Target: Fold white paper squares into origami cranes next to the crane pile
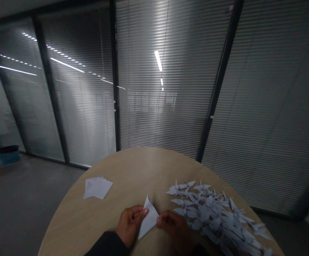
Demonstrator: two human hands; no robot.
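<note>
White folded paper [150, 219] sits pinched by your left hand [129, 223] and right hand [173, 224], seemingly to steady its edges; paper cranes [213, 207] crowd right of your grip, sheets [97, 188] lie left, apparently leaving room.

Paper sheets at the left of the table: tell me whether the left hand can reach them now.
Probably yes: nothing shows between the sheets and the left hand except tabletop. That hand is pinching the folded paper, though, so it would likely need to let go first.
</note>
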